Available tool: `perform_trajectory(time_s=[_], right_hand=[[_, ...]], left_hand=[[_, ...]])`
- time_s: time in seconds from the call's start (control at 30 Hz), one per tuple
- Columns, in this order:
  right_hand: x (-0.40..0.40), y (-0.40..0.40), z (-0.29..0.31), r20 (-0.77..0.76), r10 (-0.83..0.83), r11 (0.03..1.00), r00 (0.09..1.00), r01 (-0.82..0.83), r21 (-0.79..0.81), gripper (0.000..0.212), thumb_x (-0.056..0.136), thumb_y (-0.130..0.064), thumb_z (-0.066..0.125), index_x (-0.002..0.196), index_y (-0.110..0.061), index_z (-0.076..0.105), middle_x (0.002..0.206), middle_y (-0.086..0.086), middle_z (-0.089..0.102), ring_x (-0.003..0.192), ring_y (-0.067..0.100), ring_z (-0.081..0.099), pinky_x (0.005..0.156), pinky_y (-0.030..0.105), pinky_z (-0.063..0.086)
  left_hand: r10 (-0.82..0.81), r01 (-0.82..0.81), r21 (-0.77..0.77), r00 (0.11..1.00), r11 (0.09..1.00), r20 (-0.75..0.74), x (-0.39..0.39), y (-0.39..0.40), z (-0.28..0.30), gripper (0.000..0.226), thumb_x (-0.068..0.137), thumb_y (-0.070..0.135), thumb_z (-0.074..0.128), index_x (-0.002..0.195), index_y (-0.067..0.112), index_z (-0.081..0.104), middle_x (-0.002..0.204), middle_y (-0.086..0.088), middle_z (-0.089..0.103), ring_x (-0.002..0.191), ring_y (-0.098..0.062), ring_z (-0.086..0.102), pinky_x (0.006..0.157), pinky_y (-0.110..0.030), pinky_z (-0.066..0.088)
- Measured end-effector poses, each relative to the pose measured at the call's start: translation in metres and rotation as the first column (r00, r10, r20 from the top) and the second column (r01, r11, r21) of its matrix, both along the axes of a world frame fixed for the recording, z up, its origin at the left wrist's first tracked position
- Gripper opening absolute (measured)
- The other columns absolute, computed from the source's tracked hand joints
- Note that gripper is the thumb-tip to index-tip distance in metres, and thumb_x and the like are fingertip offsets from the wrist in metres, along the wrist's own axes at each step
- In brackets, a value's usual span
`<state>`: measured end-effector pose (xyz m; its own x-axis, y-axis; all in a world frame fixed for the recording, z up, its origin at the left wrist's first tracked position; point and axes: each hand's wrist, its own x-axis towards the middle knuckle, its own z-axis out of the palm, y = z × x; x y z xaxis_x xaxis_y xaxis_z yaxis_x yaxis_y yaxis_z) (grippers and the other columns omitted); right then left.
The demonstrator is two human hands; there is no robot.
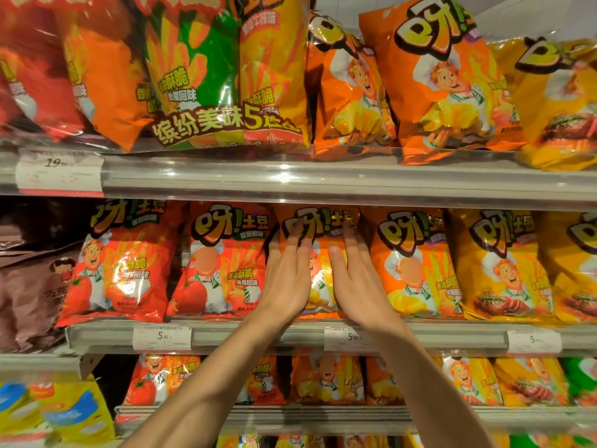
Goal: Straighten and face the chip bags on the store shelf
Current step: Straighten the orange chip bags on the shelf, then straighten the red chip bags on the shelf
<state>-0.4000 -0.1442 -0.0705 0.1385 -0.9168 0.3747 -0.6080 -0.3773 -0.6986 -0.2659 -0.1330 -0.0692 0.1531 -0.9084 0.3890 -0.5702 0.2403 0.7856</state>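
While both hands lie flat against it, the orange chip bag (319,250) stands on the middle shelf (258,333), straight ahead of the person and far from the camera, between a red bag (219,263) on its left and another orange bag (416,266) on its right. Its long axis runs up and down, and its top, with the printed logo, seems to tip slightly to the left.

The left hand (284,273) presses on the bag's left half with its fingers straight and a little spread, the tips reaching up onto the logo. The right hand (355,279) rests on the bag's right half, fingers also straight and pointing up, thumb toward the middle. Neither hand curls round or pinches anything; both are flat and touching the front face only.

The two hands flank the bag's centre line about evenly, so neither is clearly nearer. Judging by this, the coming move is likely a small turn or squaring of the bag from both sides, so that its face sits level with the row and flush with the shelf's front edge.
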Motion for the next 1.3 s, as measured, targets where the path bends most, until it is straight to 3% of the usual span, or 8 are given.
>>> perform_trajectory(time_s=[0.23,0.37,0.57,0.73,0.83,0.97,1.17,1.3], right_hand=[[0.006,-0.002,-0.007,-0.208,-0.120,0.982,0.971,0.085,-0.166,0.059,0.105,-0.049,0.016,0.151,-0.015,0.031,0.163,0.013,0.021,0.147,0.032,0.022,0.115,0.048,0.033],[0.006,0.011,-0.001,-0.050,-0.168,0.969,0.984,0.156,-0.193,0.065,0.102,-0.055,0.027,0.155,-0.018,0.024,0.160,0.010,0.028,0.147,0.024,0.028,0.116,0.040,0.032],[-0.013,0.034,-0.009,-0.056,-0.092,0.991,0.994,0.085,-0.105,0.068,0.100,-0.055,0.040,0.158,-0.029,0.014,0.165,-0.005,0.018,0.151,0.014,0.016,0.121,0.038,0.024],[-0.026,0.060,-0.027,-0.042,-0.101,0.938,0.994,0.081,-0.337,0.051,0.092,-0.030,0.069,0.136,-0.011,0.052,0.138,0.012,0.058,0.127,0.026,0.056,0.101,0.046,0.051],[-0.033,0.071,-0.027,-0.026,-0.077,0.983,0.997,0.071,-0.168,0.050,0.092,-0.045,0.062,0.133,-0.018,0.059,0.139,0.001,0.056,0.128,0.016,0.053,0.107,0.040,0.046],[-0.040,0.092,-0.037,-0.034,-0.004,0.982,0.999,-0.002,-0.189,0.044,0.093,-0.047,0.057,0.130,-0.024,0.058,0.127,-0.003,0.057,0.121,0.017,0.055,0.101,0.042,0.048],[-0.031,0.124,-0.060,0.071,-0.016,0.999,0.997,0.013,0.041,0.031,0.090,-0.056,0.055,0.119,-0.045,0.056,0.105,-0.020,0.066,0.093,0.002,0.063,0.085,0.037,0.054],[-0.008,0.135,-0.063,0.052,-0.076,0.995,0.996,0.072,0.074,0.021,0.092,-0.048,0.058,0.112,-0.049,0.056,0.092,-0.022,0.066,0.080,0.000,0.062,0.070,0.024,0.051]], left_hand=[[0.016,-0.017,0.019,0.998,1.000,0.060,-0.002,0.004,0.006,0.043,0.109,0.030,0.026,0.149,0.020,0.039,0.162,0.003,0.027,0.151,-0.025,0.009,0.120,-0.043,0.019],[0.034,-0.034,0.004,0.997,0.999,0.067,0.004,0.020,0.004,0.048,0.106,0.044,0.026,0.150,0.026,0.033,0.162,-0.013,0.015,0.151,-0.026,0.013,0.119,-0.043,0.024],[0.009,0.010,-0.127,0.988,0.992,0.153,0.032,0.053,-0.004,0.047,0.103,0.046,0.041,0.146,0.029,0.041,0.154,0.005,0.035,0.145,-0.008,0.028,0.118,-0.038,0.029],[-0.008,0.018,-0.091,0.994,0.996,0.105,0.047,0.088,-0.006,0.040,0.097,0.044,0.054,0.135,0.035,0.049,0.127,0.018,0.060,0.120,-0.002,0.055,0.103,-0.035,0.046],[-0.019,0.019,-0.024,1.000,1.000,0.014,0.049,0.111,-0.010,0.032,0.098,0.036,0.056,0.130,0.033,0.053,0.107,0.016,0.066,0.104,-0.004,0.062,0.091,-0.024,0.049],[0.003,0.001,0.055,0.997,0.998,-0.074,0.053,0.130,-0.025,0.025,0.099,0.029,0.058,0.124,0.033,0.057,0.097,0.012,0.068,0.095,-0.005,0.065,0.082,-0.018,0.050],[-0.019,0.041,0.086,0.970,0.995,-0.241,0.072,0.140,-0.047,0.030,0.091,0.047,0.059,0.119,0.037,0.060,0.099,0.002,0.073,0.098,-0.014,0.069,0.090,-0.037,0.054],[-0.067,0.093,0.070,0.951,0.993,-0.302,0.096,0.138,-0.053,0.020,0.097,0.024,0.063,0.114,0.035,0.063,0.098,-0.003,0.071,0.098,-0.015,0.068,0.094,-0.044,0.052]])
